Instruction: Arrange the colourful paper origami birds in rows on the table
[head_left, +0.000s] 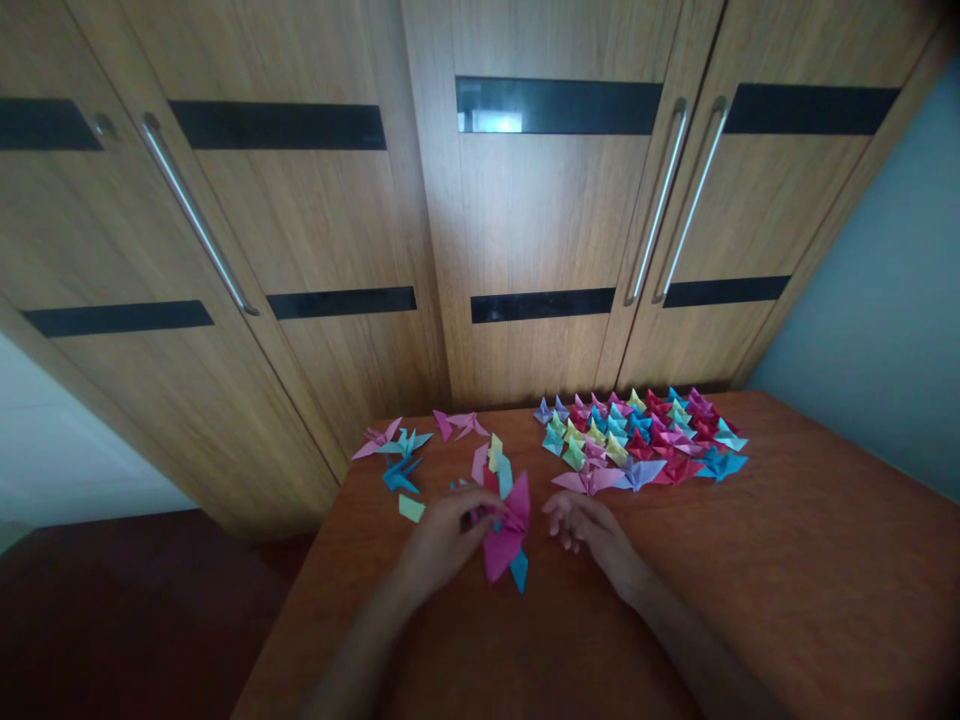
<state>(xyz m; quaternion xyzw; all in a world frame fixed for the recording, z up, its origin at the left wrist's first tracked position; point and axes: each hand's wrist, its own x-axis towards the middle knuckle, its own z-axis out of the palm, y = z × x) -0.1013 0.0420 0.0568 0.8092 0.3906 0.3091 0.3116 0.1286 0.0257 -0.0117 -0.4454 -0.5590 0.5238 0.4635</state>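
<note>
Crane (514, 530), magenta folded paper, sits in your left hand (448, 532), above the near-middle of the brown table (600, 645). Left grip: closed on it, thumb and fingers pinching at its middle, wings spread toward you and away from you. Your right hand (591, 532) is empty: fingers loosely curled, not closed on anything, just beside the crane and apart from it.

A blue paper piece (519, 572) shows partly behind the held crane, on your side of it. You have a cluster of folded papers (495, 455) just beyond the crane: pink, yellow, pale blue and red. It's partly hidden by the crane, so you can't tell what shape each piece has. A pale green paper (411, 508) lies just beyond your left hand.

Farther out on your left: a pink crane (380, 438), a pale teal crane (406, 442) and a blue crane (402, 474) bunched close together. Two pink pieces (461, 425) lie near the far table edge.

On your right, beyond the right hand, you've got rows of small folded cranes (637, 445), packed close, many colors, with wider-winged ones along the near side. Wooden wardrobe (360, 220) with black strips and metal handles stands behind the table.
</note>
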